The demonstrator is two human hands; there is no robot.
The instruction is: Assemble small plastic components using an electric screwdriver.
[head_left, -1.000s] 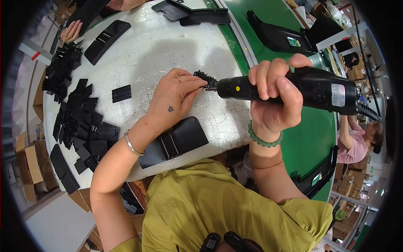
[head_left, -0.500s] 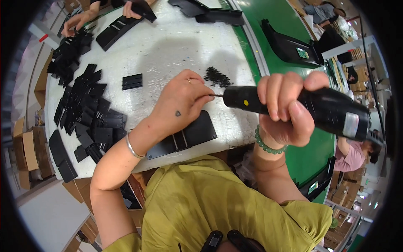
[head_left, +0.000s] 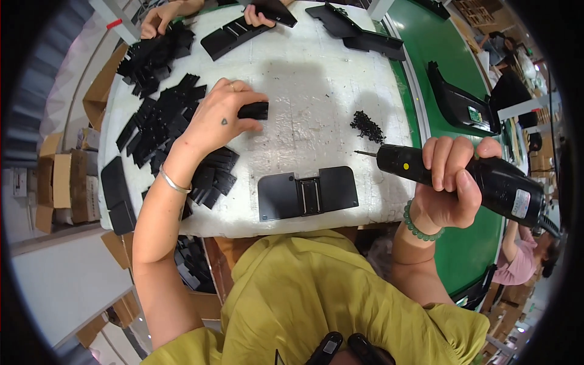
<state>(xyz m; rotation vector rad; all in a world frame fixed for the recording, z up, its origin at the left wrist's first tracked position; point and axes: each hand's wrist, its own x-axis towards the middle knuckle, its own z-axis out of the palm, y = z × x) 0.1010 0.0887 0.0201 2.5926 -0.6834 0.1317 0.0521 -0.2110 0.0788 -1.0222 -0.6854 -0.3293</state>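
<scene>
My left hand [head_left: 225,115] reaches over the table beside a heap of black plastic parts. Its thumb and fingers close around a small black ribbed plastic piece [head_left: 255,111], which they partly cover. In my right hand [head_left: 451,176] is a black electric screwdriver [head_left: 395,160], held level with its bit pointing left. Whether a screw sits on the bit's tip is too small to tell. Between my arms, near the front table edge, lies a flat black panel [head_left: 278,199] with two metal rods across its middle gap. A pile of small black screws [head_left: 367,126] lies beyond the screwdriver.
Heaped black plastic parts [head_left: 143,137] cover the left of the white table [head_left: 292,134]. Across it, a co-worker's hands [head_left: 159,19] handle similar parts. Black housings [head_left: 359,30] lie at the far right, and another housing [head_left: 459,100] stands on the green surface [head_left: 420,24].
My left hand has left the screwdriver bit, moved left and closed around the small ribbed piece. My right hand still holds the screwdriver. The panel is now uncovered, and the whole view has shifted.
</scene>
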